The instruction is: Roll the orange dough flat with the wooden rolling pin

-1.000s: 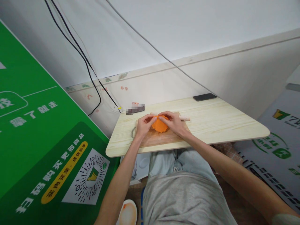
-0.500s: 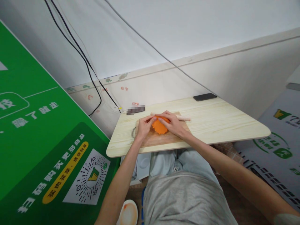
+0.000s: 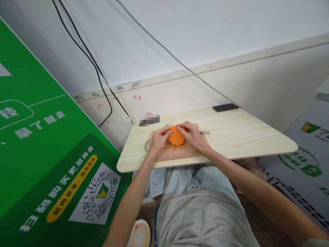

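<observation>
A flat, round orange piece of dough or clay (image 3: pixel 177 137) with a wavy edge is held up over a wooden board (image 3: pixel 169 154). My left hand (image 3: pixel 159 140) pinches its upper left edge between thumb and fingers. On the opposite side, my right hand (image 3: pixel 192 134) grips the upper right edge the same way. Behind my hands lies a pale wooden rolling pin (image 3: pixel 205 131), its middle partly covered by them. The board has a metal handle (image 3: pixel 146 145) at its left side.
The light wood table (image 3: pixel 246 133) stands against a white wall. A black phone (image 3: pixel 225 107) lies at its back right, and a dark, partly blurred object (image 3: pixel 153 119) at the back left. A green printed panel (image 3: pixel 51 147) borders the left, cables (image 3: pixel 102 80) hang behind.
Both hands still hold the orange piece. Its upper part, earlier partly covered by my fingers, now shows more fully, as my right fingers have drawn back to its edge.
</observation>
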Tool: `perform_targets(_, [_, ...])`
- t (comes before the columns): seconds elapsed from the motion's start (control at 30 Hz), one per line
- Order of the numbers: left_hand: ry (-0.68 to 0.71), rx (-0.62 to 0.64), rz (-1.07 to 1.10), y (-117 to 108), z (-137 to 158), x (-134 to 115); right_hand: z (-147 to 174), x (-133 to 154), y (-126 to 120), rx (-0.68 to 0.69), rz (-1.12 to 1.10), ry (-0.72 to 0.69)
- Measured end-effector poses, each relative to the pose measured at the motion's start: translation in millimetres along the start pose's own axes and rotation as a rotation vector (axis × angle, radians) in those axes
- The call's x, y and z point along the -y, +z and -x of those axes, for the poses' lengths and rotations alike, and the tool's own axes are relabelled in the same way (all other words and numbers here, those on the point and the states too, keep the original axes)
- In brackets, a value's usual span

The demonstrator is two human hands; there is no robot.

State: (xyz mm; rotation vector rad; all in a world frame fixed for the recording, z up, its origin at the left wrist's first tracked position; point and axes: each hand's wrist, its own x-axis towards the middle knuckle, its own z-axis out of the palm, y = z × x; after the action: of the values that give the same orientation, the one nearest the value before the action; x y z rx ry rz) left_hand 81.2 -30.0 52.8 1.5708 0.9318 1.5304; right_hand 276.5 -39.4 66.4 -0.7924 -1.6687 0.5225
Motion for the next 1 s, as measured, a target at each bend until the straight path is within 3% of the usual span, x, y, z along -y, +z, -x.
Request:
perform_targets(0.27, [0.001, 0.046, 0.014, 0, 1, -1, 0, -2, 5, 0.048, -0.033, -0.046])
perform_targets(0.47, [-0.054, 0.015, 0.035, -1, 1, 1, 0, -5, 7, -0.06, -0.105, 0.042])
perform_targets(0.67, [-0.014, -0.011, 0.003, 0, -1, 2, 1, -1, 5, 0.021, -0.078, 0.041])
perform_targets(1.0, [-0.029, -0.005, -0.039, 0, 3, -5, 0, 5, 3, 0.035, -0.128, 0.092])
